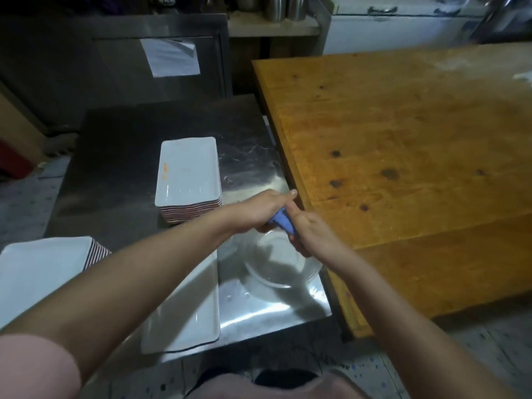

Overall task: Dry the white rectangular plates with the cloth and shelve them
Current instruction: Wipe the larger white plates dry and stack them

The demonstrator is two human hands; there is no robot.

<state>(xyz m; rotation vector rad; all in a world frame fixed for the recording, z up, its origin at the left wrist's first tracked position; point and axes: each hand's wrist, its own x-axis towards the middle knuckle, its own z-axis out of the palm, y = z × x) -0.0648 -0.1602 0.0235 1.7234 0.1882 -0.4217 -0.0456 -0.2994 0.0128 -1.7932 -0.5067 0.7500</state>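
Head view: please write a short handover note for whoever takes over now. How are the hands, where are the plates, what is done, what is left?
Hands: left hand and right hand both grip the blue cloth above a glass bowl.
Plates on the steel table: far stack, its top plate with an orange smear; near plate under the left arm. Another stack at the left.
Done: cannot tell; no plate in hand.
Left: dry and shelve the plates.
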